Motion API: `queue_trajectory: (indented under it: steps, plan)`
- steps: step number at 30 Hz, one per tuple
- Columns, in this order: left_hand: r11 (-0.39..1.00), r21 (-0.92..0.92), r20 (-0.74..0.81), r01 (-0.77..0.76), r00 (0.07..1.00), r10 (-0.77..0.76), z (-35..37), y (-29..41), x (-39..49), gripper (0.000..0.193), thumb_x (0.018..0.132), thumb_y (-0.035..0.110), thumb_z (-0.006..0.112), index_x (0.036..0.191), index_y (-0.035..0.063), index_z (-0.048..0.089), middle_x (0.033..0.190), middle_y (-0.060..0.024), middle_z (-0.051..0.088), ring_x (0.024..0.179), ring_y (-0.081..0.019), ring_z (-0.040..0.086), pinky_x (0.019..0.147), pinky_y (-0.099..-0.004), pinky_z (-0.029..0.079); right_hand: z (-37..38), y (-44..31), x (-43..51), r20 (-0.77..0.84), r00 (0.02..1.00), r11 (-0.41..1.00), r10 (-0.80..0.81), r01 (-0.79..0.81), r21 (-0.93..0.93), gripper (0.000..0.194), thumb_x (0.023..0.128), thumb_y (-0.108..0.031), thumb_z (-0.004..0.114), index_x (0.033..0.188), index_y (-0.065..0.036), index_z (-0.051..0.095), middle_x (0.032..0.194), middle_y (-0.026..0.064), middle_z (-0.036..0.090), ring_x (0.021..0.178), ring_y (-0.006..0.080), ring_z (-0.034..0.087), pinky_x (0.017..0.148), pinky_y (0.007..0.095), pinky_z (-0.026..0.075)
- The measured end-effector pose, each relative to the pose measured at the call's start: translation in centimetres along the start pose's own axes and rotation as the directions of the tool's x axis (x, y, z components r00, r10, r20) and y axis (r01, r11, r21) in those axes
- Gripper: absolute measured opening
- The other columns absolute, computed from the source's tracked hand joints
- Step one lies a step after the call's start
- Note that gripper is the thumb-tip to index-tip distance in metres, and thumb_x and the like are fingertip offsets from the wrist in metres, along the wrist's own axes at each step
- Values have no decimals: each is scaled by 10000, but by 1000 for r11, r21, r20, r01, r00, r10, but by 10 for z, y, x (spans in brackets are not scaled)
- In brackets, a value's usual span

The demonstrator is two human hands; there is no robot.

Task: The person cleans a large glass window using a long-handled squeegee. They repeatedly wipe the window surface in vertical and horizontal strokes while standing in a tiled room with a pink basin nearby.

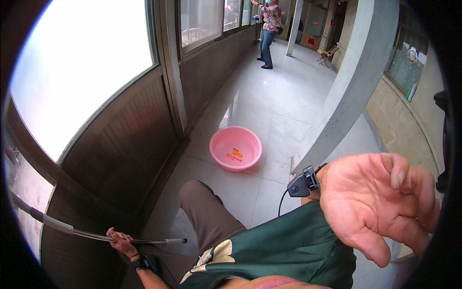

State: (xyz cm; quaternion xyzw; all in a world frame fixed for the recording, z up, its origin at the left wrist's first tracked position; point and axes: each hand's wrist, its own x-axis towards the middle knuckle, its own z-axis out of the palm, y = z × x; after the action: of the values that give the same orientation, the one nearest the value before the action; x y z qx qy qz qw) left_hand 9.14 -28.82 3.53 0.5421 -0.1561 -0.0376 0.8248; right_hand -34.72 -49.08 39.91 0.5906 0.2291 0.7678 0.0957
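Note:
At the lower left, my left hand [122, 242] grips a slim metal pole [92, 234] near its capped end. The pole's other end runs out past the dark door panel at the left rim, so its head is hidden. My right hand [371, 202] is raised close to the camera, palm towards it, with loosely bent fingers and nothing in them. A small black camera [296, 188] with a cable is strapped at the right wrist. A pink plastic basin [235, 144] bearing printed writing stands on the tiled floor [249, 195], beyond my bent knee.
A grey pillar [346, 86] rises right of the basin. Along the left runs a dark panelled door [133, 133] with bright glass, then windows [200, 21] above a low wall. Farther down the corridor, a person [269, 32] stands by the windows. A folding chair [326, 54] stands beyond the pillar.

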Motion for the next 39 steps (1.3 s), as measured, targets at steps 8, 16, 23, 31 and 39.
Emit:
queue_trajectory:
  steps: [8, 16, 23, 31, 39]
  plan:
    - [1000, 18, -24, 20, 1000, -20, -11, -10, 9, 256, 988, 318, 520, 1056, 71, 532, 569, 20, 394, 378, -58, 342, 348, -224, 329, -17, 0, 3, -68, 997, 995, -37, 30, -96, 382, 921, -524, 531, 1245, -322, 523, 1242, -83, 449, 1046, 108, 418, 859, 253, 399]
    - [1000, 4, -16, 23, 1000, -23, -17, -16, 14, 232, 988, 285, 518, 1065, 66, 531, 559, 17, 389, 376, -70, 348, 344, -235, 336, -39, -6, 7, -91, 994, 989, -52, 39, -143, 357, 931, -533, 504, 1244, -362, 505, 1251, -133, 429, 1060, 83, 396, 879, 240, 379]
    - [999, 46, -20, 8, 1000, -8, -18, -16, 16, 227, 989, 277, 515, 1059, 61, 533, 554, 15, 389, 376, -75, 356, 342, -243, 349, -58, -15, 9, -111, 992, 983, -67, 47, -179, 336, 939, -541, 480, 1243, -398, 490, 1259, -177, 411, 1072, 61, 378, 897, 229, 362]
    - [998, 31, -63, 55, 997, -52, -10, -11, 12, 227, 986, 284, 522, 1046, 66, 535, 544, 16, 380, 367, -81, 352, 338, -248, 351, -58, -26, 23, -159, 972, 963, -171, 131, -236, 374, 947, -494, 502, 1289, -344, 495, 1289, -151, 441, 1145, 60, 364, 901, 224, 337]
    - [999, 4, -10, 34, 999, -34, -18, -16, 16, 237, 975, 301, 535, 1035, 71, 538, 544, 18, 380, 364, -80, 355, 329, -250, 351, -44, -19, 39, -195, 961, 970, -198, 164, -177, 366, 952, -365, 520, 1303, -263, 519, 1351, -114, 438, 1236, 51, 339, 935, 237, 337]
